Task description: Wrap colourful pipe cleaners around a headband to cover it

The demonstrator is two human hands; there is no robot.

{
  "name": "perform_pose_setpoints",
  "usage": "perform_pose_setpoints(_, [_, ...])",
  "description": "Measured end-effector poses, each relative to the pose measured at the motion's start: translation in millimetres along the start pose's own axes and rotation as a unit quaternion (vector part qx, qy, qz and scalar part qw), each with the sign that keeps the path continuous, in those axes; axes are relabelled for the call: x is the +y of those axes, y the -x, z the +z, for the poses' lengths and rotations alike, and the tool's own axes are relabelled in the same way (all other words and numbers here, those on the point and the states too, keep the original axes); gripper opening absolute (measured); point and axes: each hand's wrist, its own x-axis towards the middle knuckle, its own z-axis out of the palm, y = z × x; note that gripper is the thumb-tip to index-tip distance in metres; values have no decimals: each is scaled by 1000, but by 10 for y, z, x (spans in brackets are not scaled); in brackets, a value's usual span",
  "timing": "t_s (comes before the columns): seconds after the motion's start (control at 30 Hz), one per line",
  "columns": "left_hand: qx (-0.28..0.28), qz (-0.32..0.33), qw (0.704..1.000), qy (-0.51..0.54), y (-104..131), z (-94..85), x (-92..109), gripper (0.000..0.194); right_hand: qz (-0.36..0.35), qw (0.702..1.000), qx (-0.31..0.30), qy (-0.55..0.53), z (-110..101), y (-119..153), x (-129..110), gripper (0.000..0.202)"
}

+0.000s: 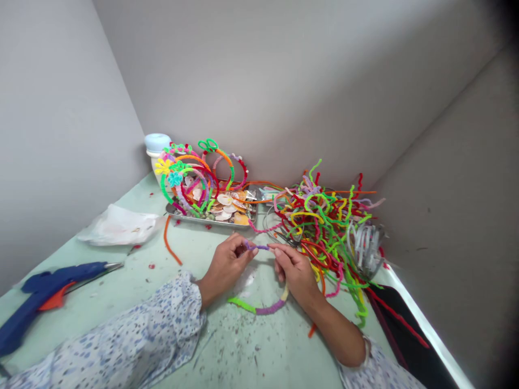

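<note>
A short purple pipe cleaner (263,247) is stretched between my two hands above the table. My left hand (228,266) pinches its left end, which looks curled, between thumb and fingers. Its right end is pinched in the fingertips of my right hand (295,270). Below them on the table lies a curved band wrapped in green, purple and pale yellow (271,309); its upper right end passes close to my right hand, and whether they touch is unclear.
A metal tray (203,220) holds shell-like pieces and several colourful wrapped hoops (233,172). Tangled pipe cleaners (324,216) are heaped at the right. A blue glue gun (48,283) and a plastic bag (119,224) lie left; a white bottle (156,156) stands behind.
</note>
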Motion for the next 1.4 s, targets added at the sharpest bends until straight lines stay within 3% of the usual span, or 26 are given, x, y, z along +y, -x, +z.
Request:
perform_pose_setpoints(0.57, [-30,-81,990,111,-47,7,-44,15,-10,1000,-8,7,5,-29,70,33])
perform_pose_setpoints(1.4, [-69,-35,991,107,-34,57,-34,21,-26,999,-24,16,28,-17,100,32])
